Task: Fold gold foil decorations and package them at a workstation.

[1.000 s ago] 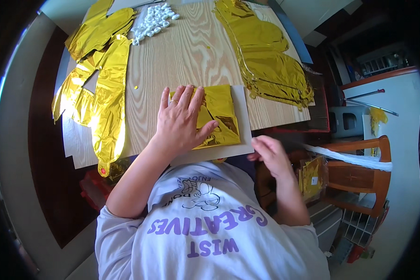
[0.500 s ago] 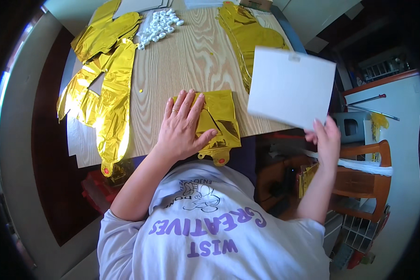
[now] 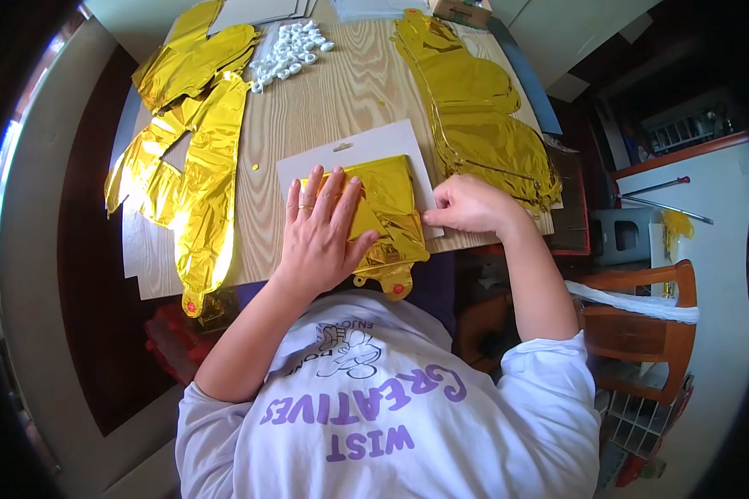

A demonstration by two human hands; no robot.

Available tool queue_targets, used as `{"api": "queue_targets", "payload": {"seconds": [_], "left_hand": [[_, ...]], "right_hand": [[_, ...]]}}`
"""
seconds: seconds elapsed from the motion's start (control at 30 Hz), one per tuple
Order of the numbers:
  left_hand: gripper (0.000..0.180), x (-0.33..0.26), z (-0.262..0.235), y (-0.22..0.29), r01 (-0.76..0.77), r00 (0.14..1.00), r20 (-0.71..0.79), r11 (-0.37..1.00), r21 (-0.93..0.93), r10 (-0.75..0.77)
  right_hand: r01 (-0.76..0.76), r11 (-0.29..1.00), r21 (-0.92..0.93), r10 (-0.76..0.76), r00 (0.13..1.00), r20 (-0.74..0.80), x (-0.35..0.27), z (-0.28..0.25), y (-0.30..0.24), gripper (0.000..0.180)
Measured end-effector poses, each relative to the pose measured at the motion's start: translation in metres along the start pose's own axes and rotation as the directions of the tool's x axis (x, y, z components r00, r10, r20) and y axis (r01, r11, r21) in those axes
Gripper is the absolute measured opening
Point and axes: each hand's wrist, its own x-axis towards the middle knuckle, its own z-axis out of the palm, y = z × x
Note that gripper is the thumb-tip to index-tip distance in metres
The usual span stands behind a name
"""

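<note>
A folded gold foil balloon (image 3: pixel 391 187) lies at the table's near edge, its tabbed end hanging over. Beneath it is a white card (image 3: pixel 316 155) with a hanging slot, showing along the top and right. My left hand (image 3: pixel 320 229) rests flat on the foil, fingers stretched out, a ring on one of them. At the lower right corner, my right hand (image 3: pixel 466 204) is closed in a pinch at the edge of the card, close to the foil. Its fingertips are partly hidden.
Flat gold foil balloons (image 3: pixel 212 158) lie along the left side, and more foil balloons (image 3: pixel 466 100) along the right. A pile of small white ring-like pieces (image 3: pixel 291 54) sits at the far left. Grey cards (image 3: pixel 254 10) lie behind it. A wooden chair (image 3: pixel 641 328) stands at right.
My right hand has brought the white card from the right down to the table, and it now lies under the folded foil balloon. My left hand has stayed on the foil.
</note>
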Motion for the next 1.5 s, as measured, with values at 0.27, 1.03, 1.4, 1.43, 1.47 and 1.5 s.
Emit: {"api": "queue_targets", "payload": {"seconds": [0.27, 1.03, 1.4, 1.43, 1.47, 1.5], "left_hand": [[0.066, 0.02, -0.01, -0.031, 0.05, 0.998, 0.033, 0.997, -0.067, -0.048], [0.082, 0.038, 0.008, -0.046, 0.063, 0.985, 0.163, 0.995, -0.077, -0.05], [0.071, 0.046, -0.004, -0.039, -0.023, 1.0, 0.011, 0.998, -0.052, 0.024], [0.069, 0.047, -0.001, -0.043, -0.053, 0.999, 0.007, 0.996, -0.075, 0.053], [0.068, 0.048, 0.002, -0.045, -0.083, 0.997, -0.001, 0.992, -0.099, 0.084], [0.067, 0.048, 0.005, -0.046, -0.09, 0.996, -0.014, 0.99, -0.112, 0.089]], "right_hand": [[0.062, 0.995, 0.081, -0.014, 0.869, -0.494, -0.052, 0.024, -0.018, 0.026], [0.29, 0.922, -0.257, -0.379, 0.809, -0.448, -0.043, 0.039, -0.016, 0.044], [0.007, 0.573, 0.819, 0.213, 0.964, -0.158, -0.06, 0.094, -0.005, 0.034], [-0.001, 0.52, 0.854, 0.225, 0.965, -0.136, -0.059, 0.091, -0.006, 0.034], [-0.008, 0.467, 0.884, 0.237, 0.965, -0.117, -0.057, 0.088, -0.007, 0.034], [-0.033, 0.401, 0.916, 0.252, 0.965, -0.076, -0.055, 0.086, -0.007, 0.034]]}}
